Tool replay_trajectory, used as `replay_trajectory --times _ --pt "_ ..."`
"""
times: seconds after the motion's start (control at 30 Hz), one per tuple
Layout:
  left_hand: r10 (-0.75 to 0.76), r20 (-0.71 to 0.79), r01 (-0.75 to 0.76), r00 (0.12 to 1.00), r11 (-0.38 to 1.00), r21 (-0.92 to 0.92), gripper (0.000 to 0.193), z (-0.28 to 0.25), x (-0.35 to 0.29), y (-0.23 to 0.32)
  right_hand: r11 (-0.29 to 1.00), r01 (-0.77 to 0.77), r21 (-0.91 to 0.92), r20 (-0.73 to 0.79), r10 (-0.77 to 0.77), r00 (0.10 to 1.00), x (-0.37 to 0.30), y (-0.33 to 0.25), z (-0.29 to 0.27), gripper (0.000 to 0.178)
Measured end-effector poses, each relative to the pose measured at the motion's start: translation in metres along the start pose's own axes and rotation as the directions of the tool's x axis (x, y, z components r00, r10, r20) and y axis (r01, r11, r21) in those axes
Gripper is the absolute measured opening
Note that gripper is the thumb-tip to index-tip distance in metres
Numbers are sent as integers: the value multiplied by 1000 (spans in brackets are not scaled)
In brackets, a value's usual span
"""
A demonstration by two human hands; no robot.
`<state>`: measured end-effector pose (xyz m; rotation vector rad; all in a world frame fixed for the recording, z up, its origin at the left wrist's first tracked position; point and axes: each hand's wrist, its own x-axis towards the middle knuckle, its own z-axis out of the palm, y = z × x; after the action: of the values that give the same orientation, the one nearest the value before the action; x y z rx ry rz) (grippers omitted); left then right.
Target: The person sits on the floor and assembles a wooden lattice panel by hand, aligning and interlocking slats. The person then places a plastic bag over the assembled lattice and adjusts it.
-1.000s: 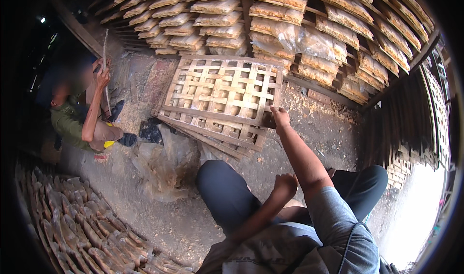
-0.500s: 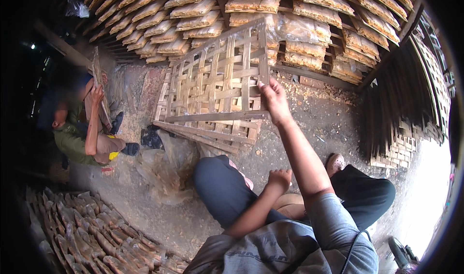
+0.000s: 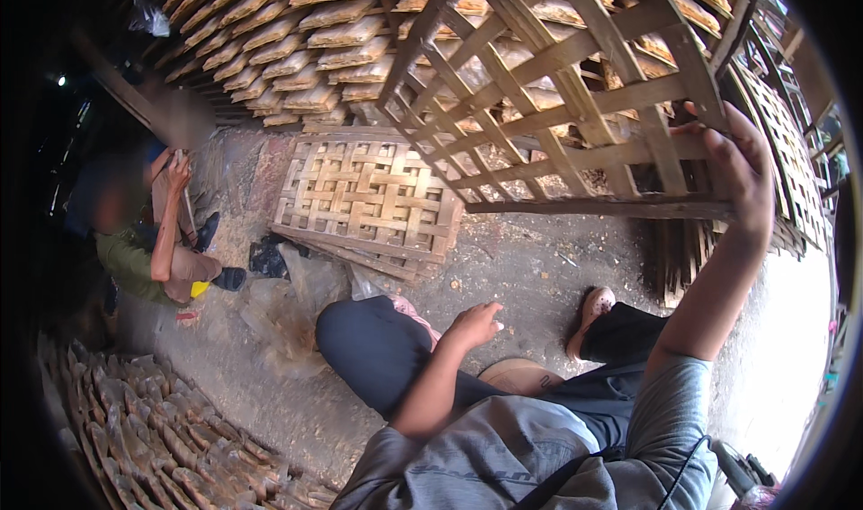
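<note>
My right hand is raised on the right, its fingers closed round the end edge of a woven bamboo tray. The tray is a framed open lattice, held tilted in the air. My left hand hangs over my lap, the fingers loosely out and nothing visible in them. Beyond my left knee, a low stack of similar bamboo trays lies on the floor.
Racks of packed slabs fill the back. More bamboo trays stand on edge at right. Wrapped slabs sit at lower left. A co-worker squats at left beside crumpled plastic sheeting.
My right hand has lifted the bamboo tray off the stack and swung it up and to the right. My left hand has shifted left, and its fingers have loosened from a fist.
</note>
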<state>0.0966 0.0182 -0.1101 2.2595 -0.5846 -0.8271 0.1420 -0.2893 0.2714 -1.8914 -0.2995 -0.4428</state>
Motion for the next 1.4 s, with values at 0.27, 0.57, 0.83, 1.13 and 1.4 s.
replay_trajectory --times 0.27,0.57,0.83,1.13,1.4 --pt "166 140 -118 976 947 -298 43 -33 -32 62 858 -19 -514 201 142 969 -41 -16 -89 25" --pt "215 -731 -431 648 894 -119 63 -74 -40 103 796 310 -520 735 233 637 -32 119 -48 20" --pt "367 -708 -235 603 930 281 107 -65 -35 106 762 440 -475 691 14 723 -56 133 -13 18" --pt "514 -818 -111 258 857 504 67 -75 -69 149 761 463 -454 688 -31 725 -43 126 -12 14" --pt "278 -618 103 736 856 507 24 -78 -42 126 608 553 -569 660 -62 748 -49 205 46 32"
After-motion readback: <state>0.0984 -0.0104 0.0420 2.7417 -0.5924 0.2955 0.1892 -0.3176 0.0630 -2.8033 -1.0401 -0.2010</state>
